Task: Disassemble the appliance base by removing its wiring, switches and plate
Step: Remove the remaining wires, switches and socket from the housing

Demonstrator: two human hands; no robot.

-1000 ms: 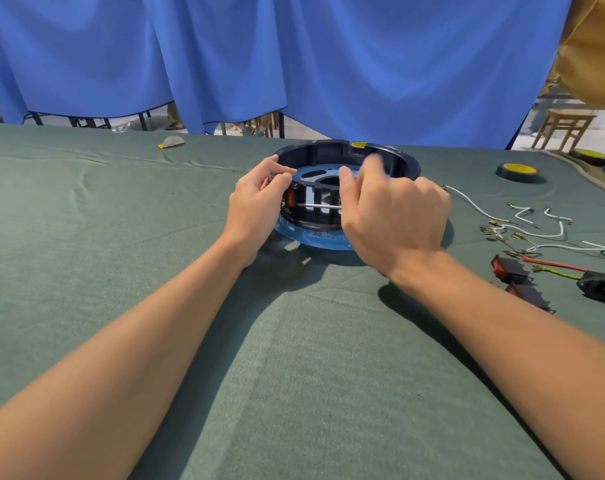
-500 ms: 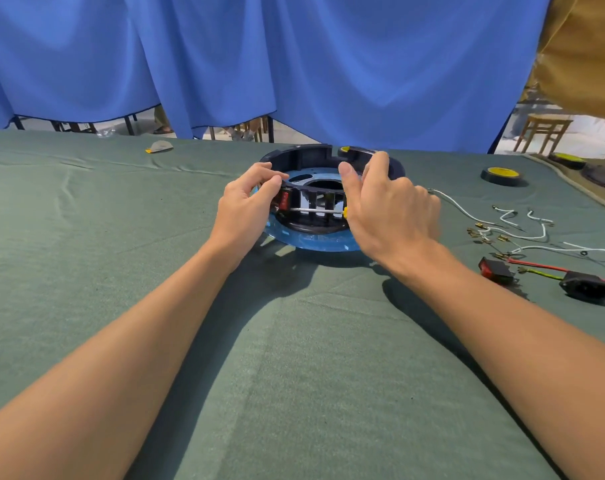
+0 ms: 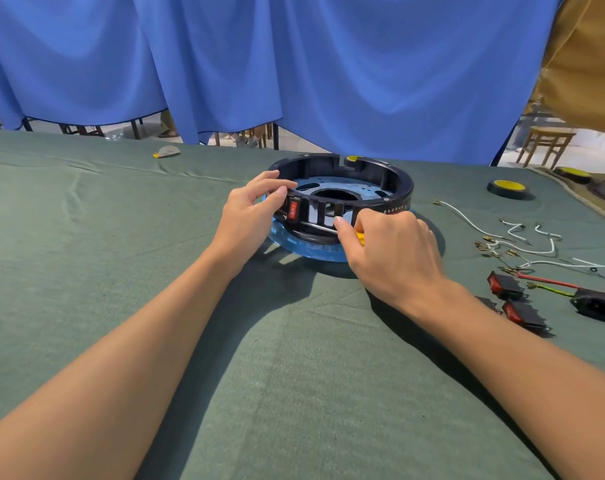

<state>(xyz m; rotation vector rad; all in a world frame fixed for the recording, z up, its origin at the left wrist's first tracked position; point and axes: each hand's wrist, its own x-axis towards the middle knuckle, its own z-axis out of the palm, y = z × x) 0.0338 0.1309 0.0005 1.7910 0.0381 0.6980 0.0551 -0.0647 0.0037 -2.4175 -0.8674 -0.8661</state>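
Observation:
A round black appliance base with a blue plate inside sits mid-table on a blue ring. One red rocker switch is still in its front wall. My left hand grips the base's left rim beside that switch. My right hand grips a yellow-handled screwdriver, whose metal shaft lies across the front wall with its tip by the switch. Most of the handle is hidden in my fist.
Removed parts lie at the right: white wires, two red switches, a black power socket with red and green leads. Two black-and-yellow round feet sit at far right. A small grey scrap lies far left.
My right hand dropped from the top of the base rim to its front wall, lower and nearer me. The left hand keeps its hold on the left rim.

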